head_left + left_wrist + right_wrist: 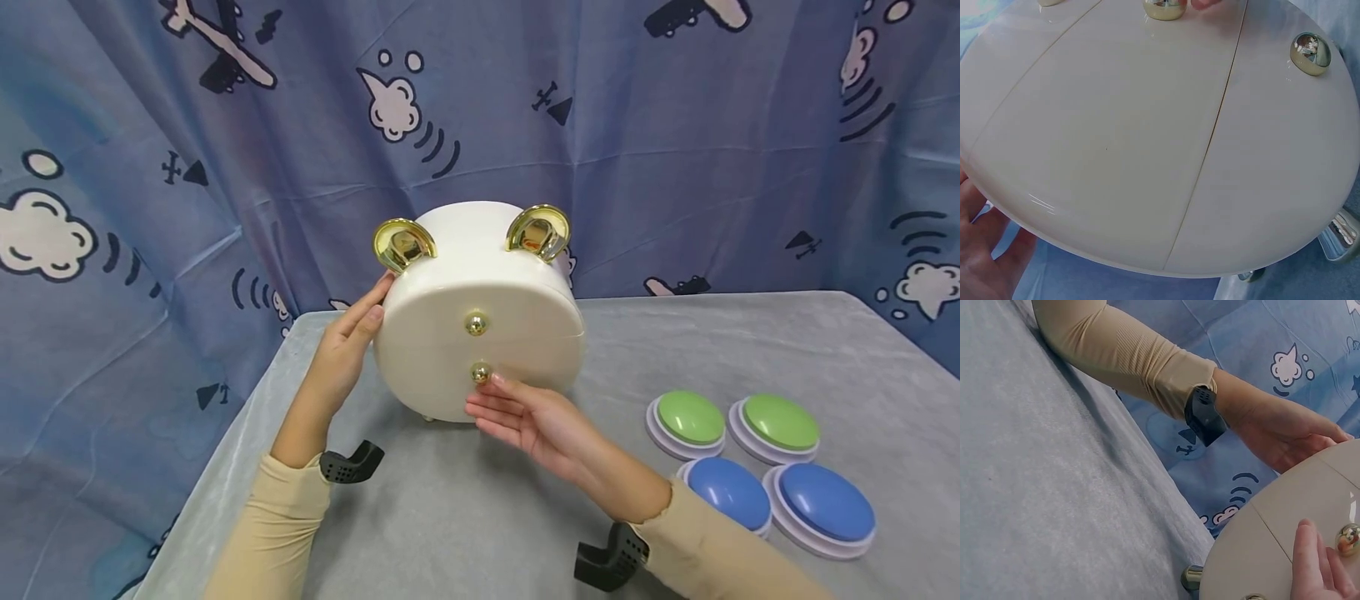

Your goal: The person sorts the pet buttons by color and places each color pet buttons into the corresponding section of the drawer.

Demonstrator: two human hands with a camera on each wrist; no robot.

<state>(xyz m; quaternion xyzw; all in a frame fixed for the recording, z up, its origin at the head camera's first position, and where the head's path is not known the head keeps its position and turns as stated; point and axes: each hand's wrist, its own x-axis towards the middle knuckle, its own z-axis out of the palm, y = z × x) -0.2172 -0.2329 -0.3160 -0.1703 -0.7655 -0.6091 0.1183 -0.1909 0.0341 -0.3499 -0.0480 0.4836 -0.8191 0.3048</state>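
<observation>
A white rounded drawer box (435,367) with gold knobs and two gold ear-like pieces stands on the table. Against its left side rests my left hand (341,354), fingers stretched along the wall; some of them show at the edge in the left wrist view. My right hand (536,421) is in front of the box, palm turned inward and fingers fairly straight. Its thumb tip lies close beside the middle knob (481,373); whether they touch I cannot tell. Above that sits the upper knob (476,323). Seams divide the front (1116,137) into sections. The lower knob (1254,597) is partly cut off in the right wrist view.
Right of the box, a grey cloth-covered table (622,350) carries two green push buttons (692,417) and two blue push buttons (825,502) on white bases. A blue patterned curtain (480,100) hangs behind. Each wrist wears a black camera mount (352,463).
</observation>
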